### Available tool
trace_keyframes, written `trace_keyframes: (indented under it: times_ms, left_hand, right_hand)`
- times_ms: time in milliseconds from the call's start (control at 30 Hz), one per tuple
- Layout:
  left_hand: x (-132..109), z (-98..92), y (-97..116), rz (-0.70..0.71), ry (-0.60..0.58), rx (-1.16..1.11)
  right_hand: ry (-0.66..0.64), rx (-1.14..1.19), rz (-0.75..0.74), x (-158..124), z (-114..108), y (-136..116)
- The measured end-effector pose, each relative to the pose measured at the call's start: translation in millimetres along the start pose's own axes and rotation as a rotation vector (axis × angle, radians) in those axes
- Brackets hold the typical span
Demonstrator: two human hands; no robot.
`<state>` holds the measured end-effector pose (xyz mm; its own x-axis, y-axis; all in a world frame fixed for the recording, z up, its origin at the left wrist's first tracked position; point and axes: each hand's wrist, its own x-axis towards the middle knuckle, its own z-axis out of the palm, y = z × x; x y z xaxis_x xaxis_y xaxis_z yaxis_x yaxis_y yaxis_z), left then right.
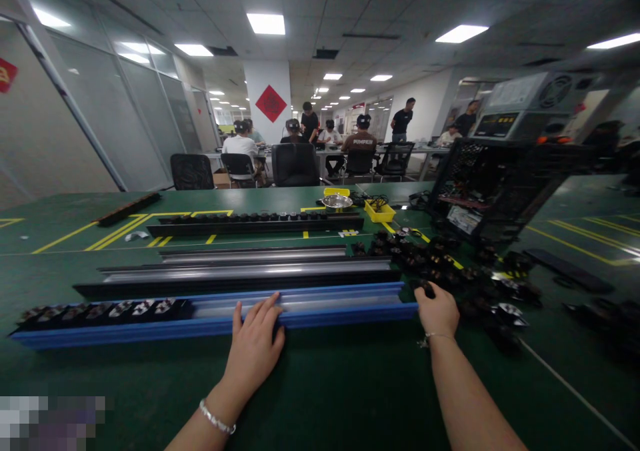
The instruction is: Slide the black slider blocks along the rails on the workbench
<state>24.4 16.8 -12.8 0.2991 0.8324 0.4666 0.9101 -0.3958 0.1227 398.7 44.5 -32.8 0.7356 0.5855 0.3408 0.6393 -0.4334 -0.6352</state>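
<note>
The left hand [255,344] lay flat on the blue rail [325,312], fingers pressed together. The right hand [439,311] pinched a black part [423,285] at the rail's end (just beside a heap of parts [470,277]).

Both forearms are bare as far as the lower edge of the view. At the wrist of the left hand [255,345] there is a silver bracelet [217,419] of small shiny links. The right hand [439,312] wears a thin chain [433,336], also silver, at its wrist.
</note>
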Motion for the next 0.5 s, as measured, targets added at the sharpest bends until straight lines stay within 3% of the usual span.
trace_keyframes:
  times_ms: [233,500]
  left_hand:
    - [0.0,-0.2,0.2,0.002,0.01,0.004]
    - [0.1,0.7,-1.0,-0.004,0.002,-0.01]
  right_hand:
    - [-0.103,-0.171,0.045,14.1,5.9,-1.2]
    - [-0.046,-0.205,0.04,22.7,8.3,-2.8]
